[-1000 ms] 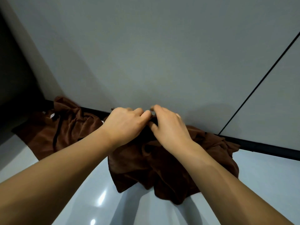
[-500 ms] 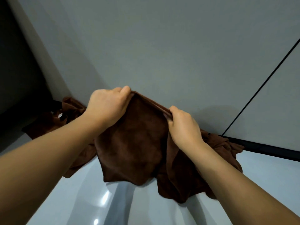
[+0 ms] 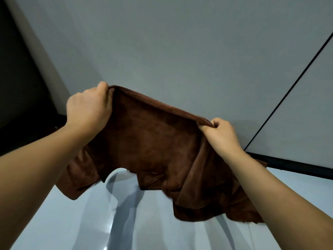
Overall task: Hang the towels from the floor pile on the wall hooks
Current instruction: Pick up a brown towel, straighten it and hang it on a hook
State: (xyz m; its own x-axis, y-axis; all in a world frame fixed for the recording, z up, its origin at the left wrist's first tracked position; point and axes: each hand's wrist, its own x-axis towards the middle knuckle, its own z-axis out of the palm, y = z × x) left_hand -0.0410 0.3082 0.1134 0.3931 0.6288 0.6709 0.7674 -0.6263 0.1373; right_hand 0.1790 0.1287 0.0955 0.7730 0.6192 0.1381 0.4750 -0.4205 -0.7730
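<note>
A brown towel (image 3: 151, 139) hangs stretched in the air between both hands, its top hem taut and its lower edge loose above the floor. My left hand (image 3: 88, 109) grips the top left corner, raised higher. My right hand (image 3: 219, 134) pinches the top right corner, lower. Beneath and behind it lies the floor pile of brown towels (image 3: 212, 204), mostly at the lower right, with another piece (image 3: 75, 175) under my left forearm. No wall hooks are in view.
A plain grey wall (image 3: 180, 51) fills the upper view, with a thin black seam (image 3: 292, 83) at the right. A black skirting strip (image 3: 295, 163) runs along its base. The floor (image 3: 72, 222) is glossy pale tile. A dark opening (image 3: 18, 87) sits at the left.
Both hands took hold of one towel on the pile, lifted it and drew apart, spreading its top edge. The view has tilted upward with it.
</note>
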